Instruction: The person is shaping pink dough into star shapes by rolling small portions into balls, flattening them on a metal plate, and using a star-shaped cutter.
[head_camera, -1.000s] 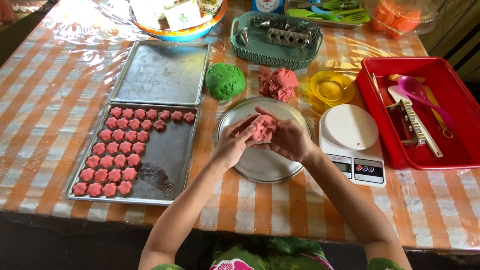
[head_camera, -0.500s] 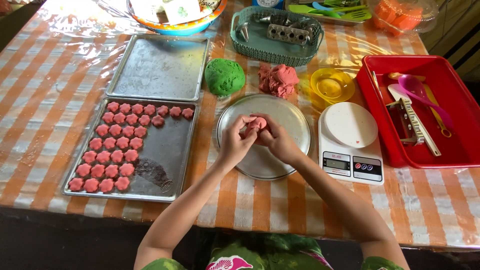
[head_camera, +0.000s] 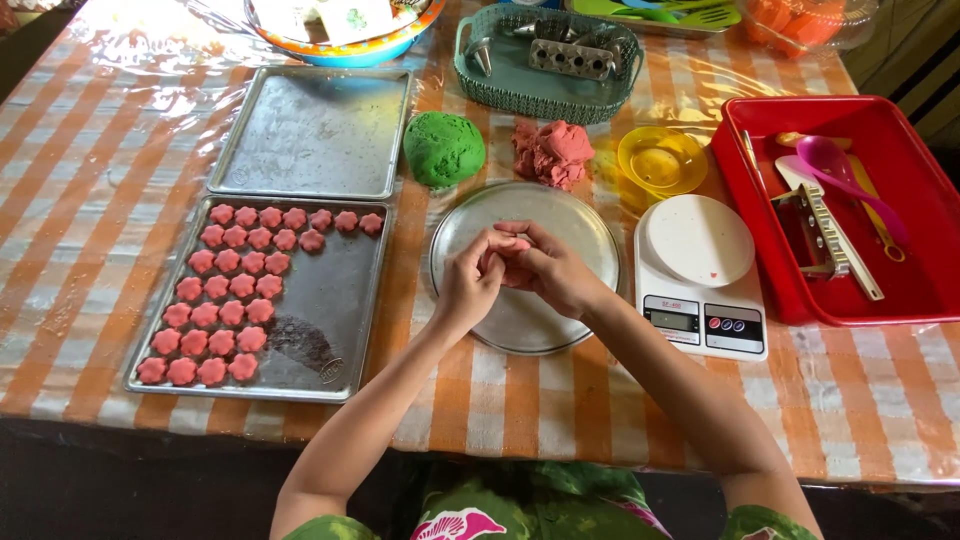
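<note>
My left hand (head_camera: 470, 285) and my right hand (head_camera: 548, 268) are cupped together over a round metal plate (head_camera: 590, 225). A small piece of pink dough (head_camera: 516, 244) shows between the fingers of both hands; most of it is hidden. Behind the plate lie a green dough ball (head_camera: 444, 148) and a rough lump of pink dough (head_camera: 553, 153). To the left, a metal baking tray (head_camera: 320, 340) carries several rows of pink flower-shaped dough pieces (head_camera: 235, 290).
An empty baking tray (head_camera: 315, 130) sits behind the filled one. A white kitchen scale (head_camera: 700, 275) stands right of the plate, with a yellow dish (head_camera: 662, 160) behind it. A red bin (head_camera: 910, 290) with tools is at far right. A teal basket (head_camera: 545, 90) sits at the back.
My hands closed tighter around the pink dough, so less of it shows now. They stay over the round plate.
</note>
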